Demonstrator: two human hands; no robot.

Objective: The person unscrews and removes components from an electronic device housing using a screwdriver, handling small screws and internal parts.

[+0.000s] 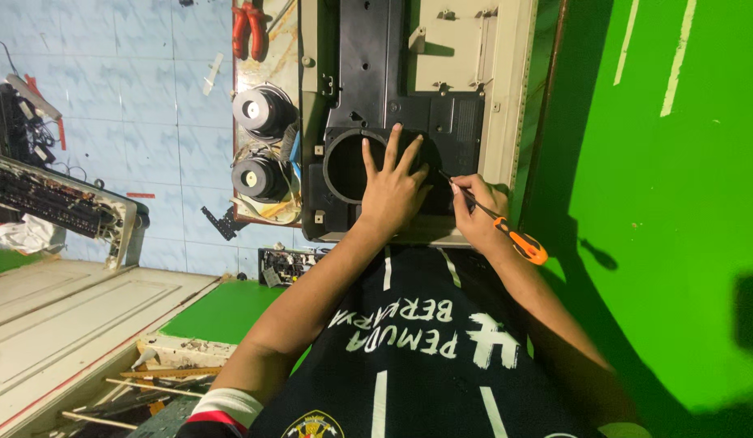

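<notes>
**Screwdriver at the edge of a black speaker housing**

The right hand [476,212] is closed around a screwdriver [494,221] with an orange handle. The handle sticks out from the fist toward the green wall [660,203], and the thin dark shaft points to the black speaker housing [352,130]. The tip meets the housing just beside the fingers of the other hand; the exact spot it touches is too small to see.

The left hand [394,185] holds nothing. It lies flat with spread fingers on the housing, and it partly covers a round opening [345,166] with a raised rim. The housing is matt black plastic with small screw holes and clips, and it sits inside a pale, cream-coloured cabinet frame [506,97]. The whole unit is in front of the person, between the tiled floor and the green wall.

Beside the frame, on a wooden board, there are two round black loudspeakers [261,142], one next to the other. Red-handled pliers [248,31] lie farther along the same board. On the blue-white tiled floor [141,122] an open electronic chassis [56,199] stands well apart from the hands.
</notes>
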